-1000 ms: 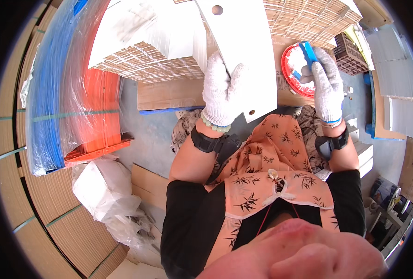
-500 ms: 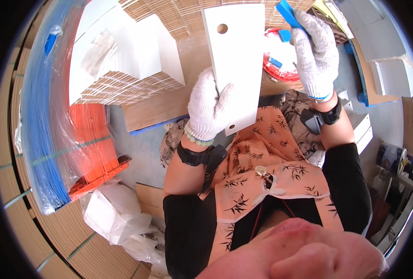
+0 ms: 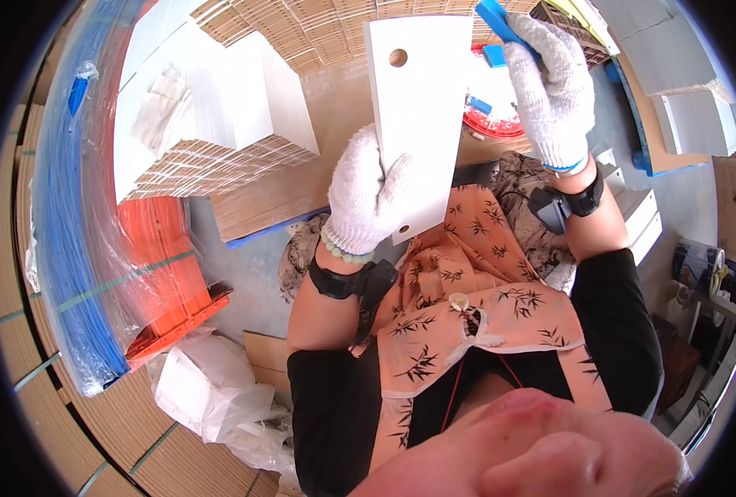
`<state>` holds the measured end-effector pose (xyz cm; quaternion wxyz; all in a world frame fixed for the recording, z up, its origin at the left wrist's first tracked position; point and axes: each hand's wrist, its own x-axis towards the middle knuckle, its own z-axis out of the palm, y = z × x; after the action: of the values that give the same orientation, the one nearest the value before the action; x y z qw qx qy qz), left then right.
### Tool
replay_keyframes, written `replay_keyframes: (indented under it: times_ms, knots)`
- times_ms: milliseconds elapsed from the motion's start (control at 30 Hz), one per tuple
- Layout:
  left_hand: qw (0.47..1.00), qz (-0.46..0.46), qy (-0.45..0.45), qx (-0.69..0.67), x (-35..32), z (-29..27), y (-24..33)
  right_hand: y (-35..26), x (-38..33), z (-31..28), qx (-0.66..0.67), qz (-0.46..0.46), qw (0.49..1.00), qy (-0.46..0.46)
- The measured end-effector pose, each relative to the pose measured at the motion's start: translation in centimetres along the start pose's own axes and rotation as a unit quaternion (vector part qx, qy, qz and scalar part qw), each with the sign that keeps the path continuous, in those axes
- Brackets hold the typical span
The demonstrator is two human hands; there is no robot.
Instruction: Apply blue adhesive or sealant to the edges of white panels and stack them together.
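A long white panel [image 3: 422,108] with a round hole near its far end and a smaller one near its close end stands tilted in front of me. My left hand [image 3: 361,195], in a white knit glove, grips its left edge with the thumb across the face. My right hand [image 3: 554,99], gloved alike, is raised to the right of the panel, closed on a flat blue strip [image 3: 497,18] that points toward the panel's far right corner. Beneath that hand lies a round red tray [image 3: 494,127] with white matter in it, partly hidden, and small blue pieces [image 3: 479,105].
White panels [image 3: 219,91] are stacked on the left, with a crumpled white cloth [image 3: 165,108] on top. Blue and orange wrapped bundles [image 3: 165,257] stand at far left, near a plastic bag [image 3: 219,389]. More white stacks [image 3: 691,116] sit on a pallet at right.
My right hand has shifted slightly left with the blue strip, nearer the panel's far edge. The panel stays in my left hand, almost unmoved. The whole view has shifted a little.
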<state>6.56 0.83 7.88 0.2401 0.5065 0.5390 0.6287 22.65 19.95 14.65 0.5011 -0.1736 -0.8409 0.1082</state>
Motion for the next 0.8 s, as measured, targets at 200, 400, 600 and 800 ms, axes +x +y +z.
replay_keyframes:
  times_ms: [200,400,600,800]
  knots:
    - [0.998,0.023,0.005,0.061,0.1,-0.2,1.0,0.0,-0.1,-0.1,0.025,-0.035,0.999,-0.001]
    - [0.997,0.037,0.012,0.068,-0.1,-0.1,0.7,-1.1,0.8,0.1,0.006,0.008,0.999,-0.038]
    - [0.995,-0.034,0.062,-0.066,0.0,-0.1,0.2,-0.5,3.7,-1.6,0.35,0.335,0.874,0.034]
    - [0.968,-0.141,0.143,-0.148,0.6,-0.2,1.3,4.5,4.9,-8.4,0.275,0.256,0.925,0.062]
